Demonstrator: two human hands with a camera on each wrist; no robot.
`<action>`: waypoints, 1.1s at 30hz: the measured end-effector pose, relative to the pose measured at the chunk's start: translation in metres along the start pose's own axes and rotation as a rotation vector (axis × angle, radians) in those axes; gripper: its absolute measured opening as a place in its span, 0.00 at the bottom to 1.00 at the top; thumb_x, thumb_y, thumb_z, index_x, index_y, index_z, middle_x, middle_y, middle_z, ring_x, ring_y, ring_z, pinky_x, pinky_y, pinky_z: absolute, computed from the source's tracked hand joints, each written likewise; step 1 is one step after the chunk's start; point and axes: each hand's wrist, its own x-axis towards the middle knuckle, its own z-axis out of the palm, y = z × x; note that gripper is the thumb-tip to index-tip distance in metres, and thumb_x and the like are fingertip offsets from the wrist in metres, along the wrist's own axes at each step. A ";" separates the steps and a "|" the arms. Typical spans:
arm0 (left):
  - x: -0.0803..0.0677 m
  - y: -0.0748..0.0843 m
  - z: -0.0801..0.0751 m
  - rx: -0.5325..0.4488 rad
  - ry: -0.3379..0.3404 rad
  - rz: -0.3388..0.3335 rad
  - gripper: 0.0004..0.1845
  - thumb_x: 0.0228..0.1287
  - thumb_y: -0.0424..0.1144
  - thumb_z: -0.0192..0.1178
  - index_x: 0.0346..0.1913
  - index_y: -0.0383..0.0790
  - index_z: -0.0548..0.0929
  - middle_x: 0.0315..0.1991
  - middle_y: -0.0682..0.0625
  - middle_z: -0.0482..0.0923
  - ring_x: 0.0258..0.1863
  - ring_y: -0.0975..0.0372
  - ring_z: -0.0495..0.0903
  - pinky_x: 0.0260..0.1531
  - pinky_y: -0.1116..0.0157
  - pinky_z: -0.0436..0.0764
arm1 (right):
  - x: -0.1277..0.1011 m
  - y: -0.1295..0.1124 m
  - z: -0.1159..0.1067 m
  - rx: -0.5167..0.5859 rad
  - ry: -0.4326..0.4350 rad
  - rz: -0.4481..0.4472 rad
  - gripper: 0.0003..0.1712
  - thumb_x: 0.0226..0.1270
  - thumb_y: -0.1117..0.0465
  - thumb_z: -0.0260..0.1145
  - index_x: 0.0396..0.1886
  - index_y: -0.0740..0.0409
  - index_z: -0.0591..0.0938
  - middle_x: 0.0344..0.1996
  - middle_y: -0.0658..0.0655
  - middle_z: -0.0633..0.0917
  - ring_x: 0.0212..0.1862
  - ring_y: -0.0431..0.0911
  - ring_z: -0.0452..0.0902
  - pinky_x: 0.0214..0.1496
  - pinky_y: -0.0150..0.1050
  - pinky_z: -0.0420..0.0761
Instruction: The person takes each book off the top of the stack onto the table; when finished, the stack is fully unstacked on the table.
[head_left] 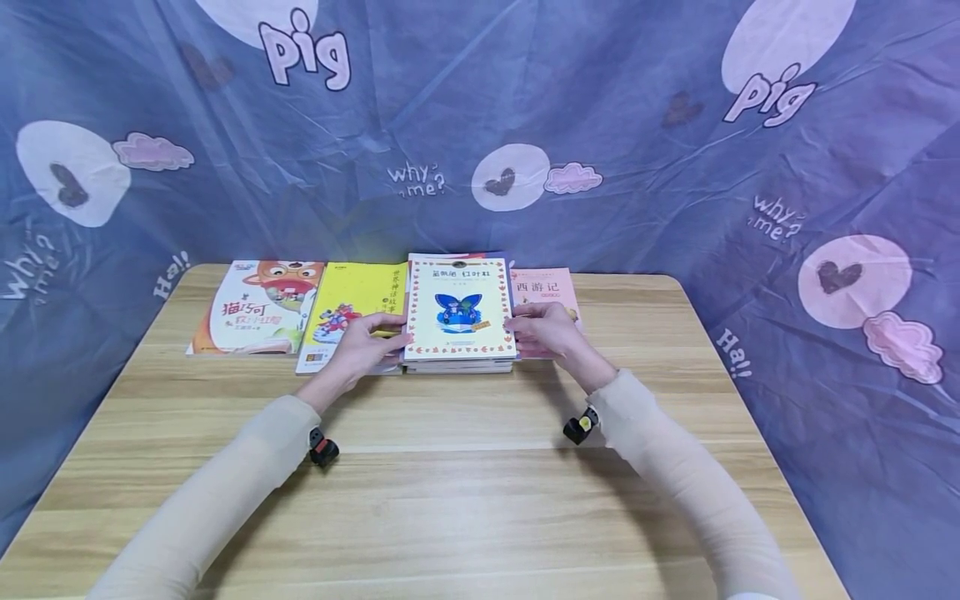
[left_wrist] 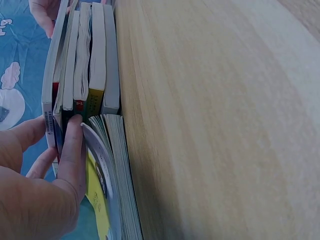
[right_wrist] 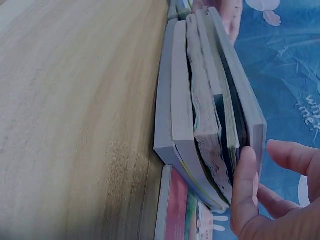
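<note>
A stack of several books stands at the back middle of the table, topped by a white book with a blue butterfly picture and a border of small red leaves. My left hand touches the stack's left side; in the left wrist view its fingers reach along the spines, close to the top book. From the other side, my right hand meets the stack near the top book's right edge. The right wrist view shows a straight finger against the page edges, with the thumb just beside the top book.
Left of the stack lie a yellow book and, farther left, a white book with a cartoon face. A pink book lies to the right, partly under my right hand. Blue printed cloth hangs behind the wooden table.
</note>
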 end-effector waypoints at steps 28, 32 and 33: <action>-0.002 0.002 0.000 0.003 0.003 0.040 0.26 0.71 0.32 0.68 0.70 0.37 0.79 0.68 0.36 0.78 0.42 0.64 0.87 0.41 0.67 0.93 | 0.003 0.014 -0.028 0.193 -0.122 -0.040 0.35 0.75 0.69 0.66 0.77 0.71 0.66 0.32 0.47 0.91 0.34 0.41 0.91 0.40 0.36 0.94; -0.002 0.001 0.000 0.003 0.000 0.039 0.27 0.70 0.31 0.69 0.70 0.36 0.79 0.68 0.35 0.77 0.40 0.66 0.88 0.42 0.67 0.93 | -0.003 0.019 -0.046 0.207 -0.140 -0.060 0.34 0.76 0.70 0.63 0.77 0.71 0.64 0.33 0.46 0.91 0.34 0.40 0.91 0.40 0.35 0.94; -0.002 0.001 0.000 0.006 0.000 0.038 0.27 0.71 0.31 0.69 0.71 0.36 0.79 0.68 0.35 0.77 0.40 0.65 0.88 0.42 0.67 0.93 | -0.005 0.020 -0.051 0.214 -0.141 -0.067 0.32 0.77 0.70 0.62 0.76 0.70 0.65 0.33 0.45 0.91 0.34 0.39 0.91 0.39 0.35 0.94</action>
